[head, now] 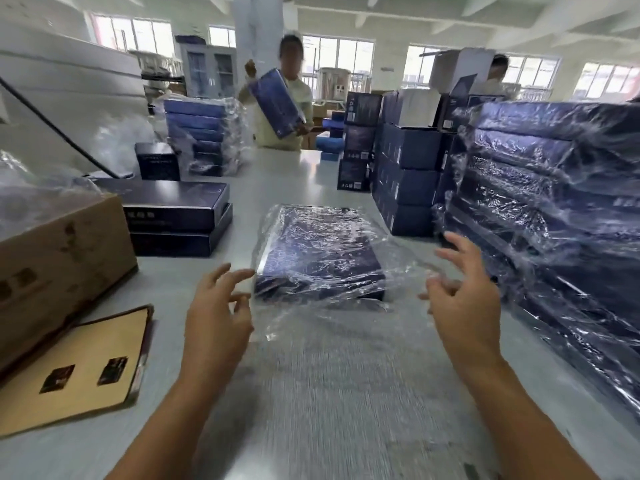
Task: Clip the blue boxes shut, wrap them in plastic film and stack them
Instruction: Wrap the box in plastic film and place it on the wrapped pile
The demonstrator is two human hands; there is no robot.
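A flat dark blue box (317,251) lies in the middle of the white table, covered in loose clear plastic film (332,310) that spills toward me. My left hand (216,310) hovers at the box's near left corner with fingers spread and slightly bent, its fingertips at the film's edge. My right hand (464,296) is spread beside the near right corner, its fingertips close to the film's loose right edge. Neither hand grips anything. A tall stack of film-wrapped blue boxes (554,216) stands at the right.
Two unwrapped blue boxes (180,216) are stacked at the left, beside a cardboard carton (59,268) and a tan flat board (76,372). More wrapped boxes (204,136) and small dark cartons (408,174) stand further back. A person (287,109) across the table holds a blue box.
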